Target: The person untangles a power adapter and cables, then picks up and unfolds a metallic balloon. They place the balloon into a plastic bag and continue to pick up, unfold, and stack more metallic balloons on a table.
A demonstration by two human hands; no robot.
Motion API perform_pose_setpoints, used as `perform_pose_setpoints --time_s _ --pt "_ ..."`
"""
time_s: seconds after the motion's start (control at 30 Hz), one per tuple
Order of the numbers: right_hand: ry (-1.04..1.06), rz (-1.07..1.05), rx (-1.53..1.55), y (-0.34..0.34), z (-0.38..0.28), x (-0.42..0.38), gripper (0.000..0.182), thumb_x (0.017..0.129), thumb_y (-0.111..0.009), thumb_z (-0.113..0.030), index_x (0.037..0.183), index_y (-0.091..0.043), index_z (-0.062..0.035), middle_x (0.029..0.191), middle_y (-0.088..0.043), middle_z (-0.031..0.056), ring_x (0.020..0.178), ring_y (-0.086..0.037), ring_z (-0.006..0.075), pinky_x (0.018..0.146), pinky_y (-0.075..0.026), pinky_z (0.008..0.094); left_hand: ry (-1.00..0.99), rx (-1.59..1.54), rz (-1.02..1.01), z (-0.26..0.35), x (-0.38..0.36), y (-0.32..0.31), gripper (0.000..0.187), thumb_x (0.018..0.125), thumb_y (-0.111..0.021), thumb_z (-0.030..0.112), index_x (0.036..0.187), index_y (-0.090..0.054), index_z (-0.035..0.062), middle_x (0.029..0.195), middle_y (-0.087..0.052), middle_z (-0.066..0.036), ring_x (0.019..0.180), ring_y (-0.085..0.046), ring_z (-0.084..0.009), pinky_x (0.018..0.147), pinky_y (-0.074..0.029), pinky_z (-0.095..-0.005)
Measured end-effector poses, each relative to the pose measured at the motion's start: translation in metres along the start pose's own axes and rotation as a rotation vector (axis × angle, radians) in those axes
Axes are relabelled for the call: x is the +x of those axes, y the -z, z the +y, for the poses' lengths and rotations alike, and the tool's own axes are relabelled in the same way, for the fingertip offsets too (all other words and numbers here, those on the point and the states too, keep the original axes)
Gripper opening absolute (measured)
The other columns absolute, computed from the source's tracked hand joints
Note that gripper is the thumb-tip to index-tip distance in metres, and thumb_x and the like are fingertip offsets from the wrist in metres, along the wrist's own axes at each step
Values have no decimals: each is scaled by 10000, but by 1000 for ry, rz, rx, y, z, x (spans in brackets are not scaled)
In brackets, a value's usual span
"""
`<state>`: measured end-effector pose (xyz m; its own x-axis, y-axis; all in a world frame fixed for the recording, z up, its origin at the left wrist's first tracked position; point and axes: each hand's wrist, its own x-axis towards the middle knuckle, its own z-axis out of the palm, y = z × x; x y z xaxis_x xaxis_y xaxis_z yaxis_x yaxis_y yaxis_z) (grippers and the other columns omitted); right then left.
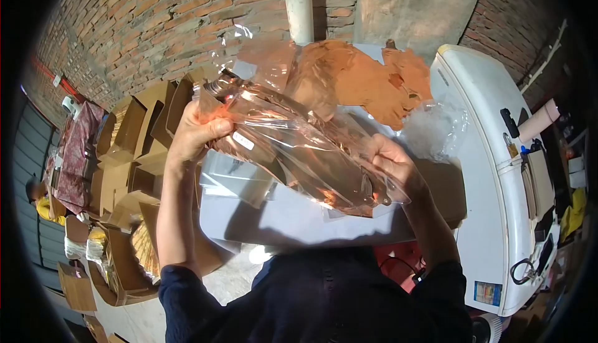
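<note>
Between both hands stretches a clear plastic bag with shiny, copper-brown folded material inside; I cannot make out its kind. A small white label shows on the bag near the left end. My left hand grips that end, thumb on top. At the other, lower end, my right hand has its fingers closed on the plastic. Below the bag, a stack of clear plastic bags lies on the white table. Beyond it are orange-brown crumpled sheets, with more clear plastic beside them.
Open cardboard boxes stand on the left, some with contents. A white refrigerator lies along the right side, with pouches and a cable on it. Behind the table are a brick wall and a white pipe. A person in yellow is far left.
</note>
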<state>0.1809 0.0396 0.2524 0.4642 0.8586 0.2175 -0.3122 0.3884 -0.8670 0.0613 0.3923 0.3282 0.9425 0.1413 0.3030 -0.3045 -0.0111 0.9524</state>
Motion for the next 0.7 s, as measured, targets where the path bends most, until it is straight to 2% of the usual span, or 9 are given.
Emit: perform_pose_setpoints --time_s 0.1,0.2,0.23,0.33,0.43,0.53,0.67,0.7 --pt "105 254 -96 -19 -13 3 69 964 -564 -114 976 -540 -50 916 -490 -11 865 -462 81 785 -384 220 44 -9 -6 -10 -1 5 476 779 -793 155 1176 -599 -21 990 -685 -69 866 -639 -127 778 -524 -271" --pt "247 404 -540 -7 -10 7 51 984 -530 -93 969 -528 -44 875 -497 -14 803 -450 72 747 -382 211 92 80 -16 -13 2 7 443 796 -779 130 1172 -600 -23 1003 -690 -81 864 -646 -130 776 -528 -269" --pt "291 398 -674 -7 -12 5 60 998 -503 -77 964 -523 -32 844 -500 -11 756 -440 64 710 -382 210 86 57 -17 -12 1 4 421 809 -772 124 1169 -604 -17 992 -690 -77 869 -645 -128 782 -525 -263" --pt "337 447 -805 -11 -19 5 29 984 -523 -52 973 -535 -28 828 -505 -17 704 -438 68 649 -384 219 63 76 3 -14 4 -1 368 822 -771 138 1126 -621 -7 919 -685 -50 806 -635 -110 728 -525 -249" --pt "328 537 -799 -7 -26 4 26 952 -562 -8 971 -552 -23 805 -510 -6 667 -442 64 593 -381 233 157 199 -70 -15 6 4 285 833 -770 155 1044 -645 9 840 -673 -20 725 -616 -85 652 -514 -231" --pt "491 454 -1106 -4 -33 5 99 895 -611 44 954 -571 -24 799 -540 24 623 -464 80 561 -389 247 144 243 -31 -14 6 6 204 843 -764 156 961 -662 25 794 -661 -5 671 -593 -64 599 -494 -215" --pt "796 520 -1420 -19 -45 6 218 766 -669 109 908 -585 -32 808 -574 65 667 -520 174 613 -433 290 -51 306 154 -8 8 -15 152 870 -742 153 930 -674 31 762 -652 2 652 -583 -60 559 -455 -219" --pt "850 531 -1447 -21 -45 5 243 733 -679 119 898 -591 -36 809 -579 69 685 -528 201 628 -441 302 -191 492 210 -9 10 -17 159 842 -750 115 943 -679 15 723 -659 -15 630 -597 -79 554 -461 -247"
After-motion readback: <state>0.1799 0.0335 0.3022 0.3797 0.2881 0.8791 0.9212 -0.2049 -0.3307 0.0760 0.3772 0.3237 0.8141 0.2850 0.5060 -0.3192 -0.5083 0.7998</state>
